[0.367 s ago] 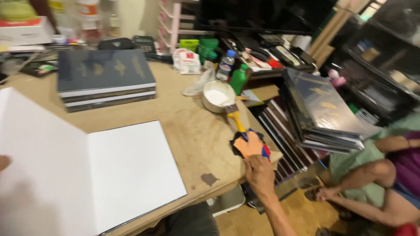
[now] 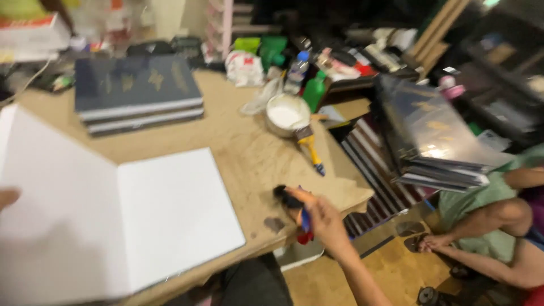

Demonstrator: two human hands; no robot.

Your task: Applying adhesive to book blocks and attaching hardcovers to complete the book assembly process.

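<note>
While the open white book [image 2: 122, 224] lay flat across the near left of the table [image 2: 249, 156] under the left hand [image 2: 8, 196], whose fingers I could not make out, the right hand [image 2: 322, 216] gripped what seemed a dark roller [image 2: 287, 198] near the table's right edge, best kept level for even pressure.

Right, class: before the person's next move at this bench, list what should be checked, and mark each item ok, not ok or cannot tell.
1. Open book lies flat, blank pages up: ok.
2. Left hand steadies the book's edge: cannot tell, mostly out of frame.
3. Right hand grips a dark, red and blue object: ok; what it is, cannot tell.
4. Brush rests against the white paste tub: ok.
5. Stacked dark books sit apart from the paste: ok.
</note>
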